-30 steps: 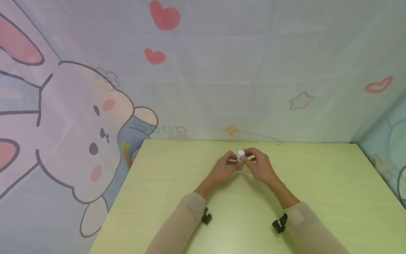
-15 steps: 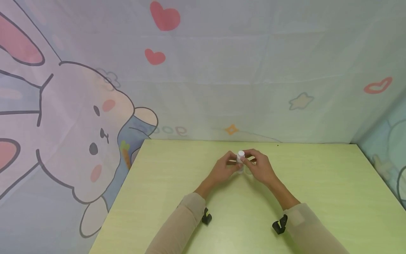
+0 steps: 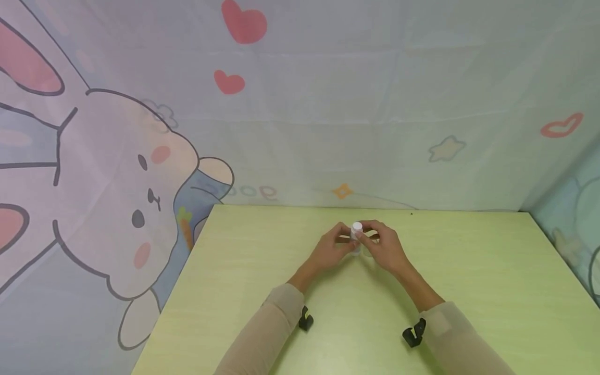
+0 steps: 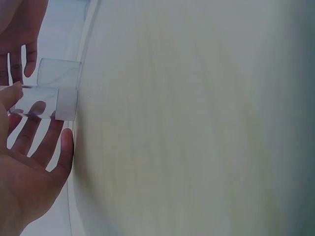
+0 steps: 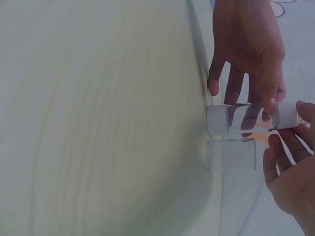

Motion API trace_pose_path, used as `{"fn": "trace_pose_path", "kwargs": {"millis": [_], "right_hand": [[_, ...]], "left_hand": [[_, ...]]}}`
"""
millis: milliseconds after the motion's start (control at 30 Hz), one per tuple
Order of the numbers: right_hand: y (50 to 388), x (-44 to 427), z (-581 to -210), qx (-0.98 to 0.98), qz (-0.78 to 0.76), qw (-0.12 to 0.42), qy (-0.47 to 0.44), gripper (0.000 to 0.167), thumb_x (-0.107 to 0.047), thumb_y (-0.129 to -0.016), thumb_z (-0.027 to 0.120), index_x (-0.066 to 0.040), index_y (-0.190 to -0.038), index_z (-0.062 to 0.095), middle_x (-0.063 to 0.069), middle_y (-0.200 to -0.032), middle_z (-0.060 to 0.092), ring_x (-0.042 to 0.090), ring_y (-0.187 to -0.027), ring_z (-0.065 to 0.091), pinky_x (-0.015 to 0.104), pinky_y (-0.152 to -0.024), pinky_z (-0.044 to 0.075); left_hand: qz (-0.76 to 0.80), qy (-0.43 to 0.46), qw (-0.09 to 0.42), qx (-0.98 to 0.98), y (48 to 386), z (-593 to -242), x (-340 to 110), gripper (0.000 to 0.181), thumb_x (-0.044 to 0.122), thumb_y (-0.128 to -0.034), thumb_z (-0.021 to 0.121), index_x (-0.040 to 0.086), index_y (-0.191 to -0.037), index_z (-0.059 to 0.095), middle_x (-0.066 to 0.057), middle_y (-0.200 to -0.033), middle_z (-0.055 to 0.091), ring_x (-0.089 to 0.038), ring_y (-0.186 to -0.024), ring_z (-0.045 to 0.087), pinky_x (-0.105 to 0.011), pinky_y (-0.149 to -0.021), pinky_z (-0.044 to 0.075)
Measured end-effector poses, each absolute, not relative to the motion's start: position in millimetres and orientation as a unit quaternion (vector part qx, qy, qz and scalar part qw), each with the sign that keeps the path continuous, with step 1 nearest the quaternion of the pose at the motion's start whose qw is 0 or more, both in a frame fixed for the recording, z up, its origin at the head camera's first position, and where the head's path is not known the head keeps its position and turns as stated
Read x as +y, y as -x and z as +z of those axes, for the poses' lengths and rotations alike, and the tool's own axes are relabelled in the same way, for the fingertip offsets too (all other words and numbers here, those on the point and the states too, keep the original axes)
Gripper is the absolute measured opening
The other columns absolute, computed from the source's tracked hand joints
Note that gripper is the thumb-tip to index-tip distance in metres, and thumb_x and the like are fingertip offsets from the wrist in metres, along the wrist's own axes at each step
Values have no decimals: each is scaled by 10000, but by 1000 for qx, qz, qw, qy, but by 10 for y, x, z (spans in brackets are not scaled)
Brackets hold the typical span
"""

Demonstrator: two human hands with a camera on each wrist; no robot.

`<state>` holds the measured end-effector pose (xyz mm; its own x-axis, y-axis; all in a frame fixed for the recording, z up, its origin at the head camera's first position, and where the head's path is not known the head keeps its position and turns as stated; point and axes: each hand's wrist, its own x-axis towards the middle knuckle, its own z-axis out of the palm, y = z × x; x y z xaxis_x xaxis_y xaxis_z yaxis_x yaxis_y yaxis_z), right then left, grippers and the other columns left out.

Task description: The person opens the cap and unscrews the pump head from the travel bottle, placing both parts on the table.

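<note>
Standing upright near the far edge of the pale yellow-green tabletop, a clear cylindrical bottle with a white band round its lower end is held between two hands. Whether its base bears fully on the table is hard to tell. The left hand curls its thumb and fingers round the clear body, with a narrow gap filled by the bottle; its little finger stands away from the side. This hold seems meant to steady the bottle while leaving its top free. The right hand pinches the round white cap between thumb and fingers, its lower fingers spread loosely below. Gripping at the cap, above the other hand, looks like a way to work the top without both hands crowding the same spot. Just beside the bottle, on the right-hand side, a clear open-topped cylindrical cup stands upright, held by neither hand. Its place there probably keeps it within easy reach, though the right hand's loose fingers hang close to it.
</note>
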<state>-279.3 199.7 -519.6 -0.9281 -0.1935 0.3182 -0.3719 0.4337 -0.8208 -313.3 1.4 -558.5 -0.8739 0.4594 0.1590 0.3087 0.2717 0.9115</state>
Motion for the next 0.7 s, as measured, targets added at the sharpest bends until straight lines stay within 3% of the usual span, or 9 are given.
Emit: {"fn": "trace_pose_path", "kwargs": {"millis": [167, 400, 700], "right_hand": [[2782, 1961, -5163, -838, 515, 102, -152, 382, -226, -1028, 741, -14, -1328, 636, 152, -1276, 666, 334, -1187, 602, 522, -990, 516], [2791, 1951, -5173, -838, 518, 121, -126, 315, -236, -997, 785, -18, -1185, 657, 143, -1151, 665, 347, -1106, 603, 529, -1000, 503], [2794, 1946, -5162, -844, 505, 116, -141, 303, -223, -1027, 743, -7, -1219, 651, 155, -1189, 673, 359, -1123, 612, 544, -1006, 509]], "left_hand": [[551, -241, 70, 796, 3116, -5572, 15, 227, 354, -1055, 691, 206, -1196, 593, 29, -1342, 678, -277, -1255, 668, -438, -1035, 563], [551, -239, 70, 796, 3094, -5553, 24, 223, 333, -1056, 693, 205, -1208, 594, 15, -1356, 676, -264, -1251, 673, -410, -1025, 568], [551, -240, 71, 796, 3110, -5549, 6, 240, 358, -1058, 687, 202, -1210, 586, 21, -1361, 669, -276, -1262, 663, -446, -1011, 579]]}}
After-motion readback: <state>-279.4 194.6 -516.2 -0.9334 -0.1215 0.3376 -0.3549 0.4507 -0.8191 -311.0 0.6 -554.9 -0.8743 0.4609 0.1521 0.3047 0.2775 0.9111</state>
